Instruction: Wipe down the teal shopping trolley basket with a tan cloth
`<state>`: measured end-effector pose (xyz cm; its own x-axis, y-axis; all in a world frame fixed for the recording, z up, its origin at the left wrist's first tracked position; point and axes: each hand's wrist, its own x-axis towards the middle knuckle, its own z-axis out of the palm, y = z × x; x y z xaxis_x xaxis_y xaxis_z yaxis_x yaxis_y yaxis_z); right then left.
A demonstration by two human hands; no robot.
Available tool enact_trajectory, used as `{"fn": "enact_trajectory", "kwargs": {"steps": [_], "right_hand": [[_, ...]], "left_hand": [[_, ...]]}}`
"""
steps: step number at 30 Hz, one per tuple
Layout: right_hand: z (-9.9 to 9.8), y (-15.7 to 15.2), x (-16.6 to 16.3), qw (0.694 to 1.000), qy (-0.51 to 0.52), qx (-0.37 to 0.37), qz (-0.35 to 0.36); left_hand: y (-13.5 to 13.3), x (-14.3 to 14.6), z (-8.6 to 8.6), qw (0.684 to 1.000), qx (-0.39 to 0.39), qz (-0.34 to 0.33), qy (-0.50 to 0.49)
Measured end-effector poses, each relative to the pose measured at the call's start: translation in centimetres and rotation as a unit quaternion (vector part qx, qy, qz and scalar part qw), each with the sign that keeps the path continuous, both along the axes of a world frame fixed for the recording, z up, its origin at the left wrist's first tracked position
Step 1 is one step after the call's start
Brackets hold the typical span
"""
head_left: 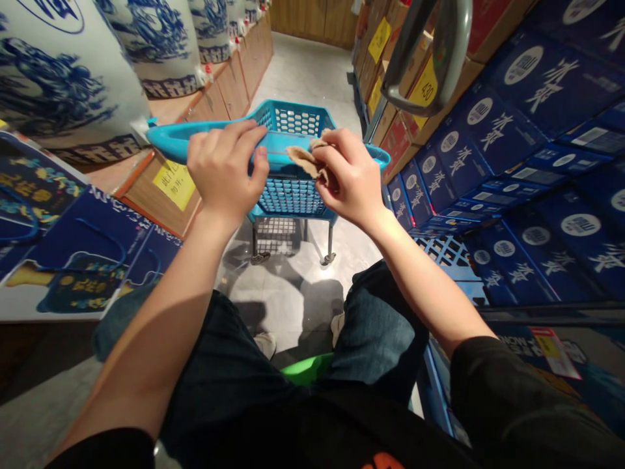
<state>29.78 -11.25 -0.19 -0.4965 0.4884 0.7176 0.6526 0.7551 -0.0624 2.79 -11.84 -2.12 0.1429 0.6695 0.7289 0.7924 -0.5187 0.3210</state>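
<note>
In front of me stands a blue plastic shopping cart [297, 198] with a lattice basket. Its wide blue handle [168, 138] stretches crosswise under both of my hands. My left hand [227, 163] is closed over the left half of this handle, fingers curled across its top. Pinched in my right hand [349, 176] is a crumpled brown cloth [305, 161], which touches the handle right of centre. The underside of the handle and some of my fingertips are hidden.
Large white-and-blue jars [151, 42] line wooden cabinets on the left, beside dark blue gift bags [73, 260]. Stacked blue cartons [517, 98] fill the right side. A grey metal handle [452, 65] juts in at upper right. Something green [307, 369] shows between my legs.
</note>
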Motion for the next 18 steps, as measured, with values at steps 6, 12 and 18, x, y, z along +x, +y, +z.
{"fn": "enact_trajectory", "kwargs": {"steps": [6, 12, 18], "right_hand": [[0.5, 2.1, 2.7, 0.998, 0.041, -0.018, -0.055], [-0.1, 0.7, 0.9, 0.999, 0.035, -0.016, -0.015], [0.5, 0.2, 0.6, 1.0, 0.007, -0.025, 0.01]], "left_hand": [[0.0, -0.4, 0.1, 1.0, -0.014, 0.001, 0.01], [-0.4, 0.2, 0.4, 1.0, -0.012, 0.026, 0.001], [-0.5, -0.1, 1.1, 0.996, -0.019, 0.068, 0.048]]}}
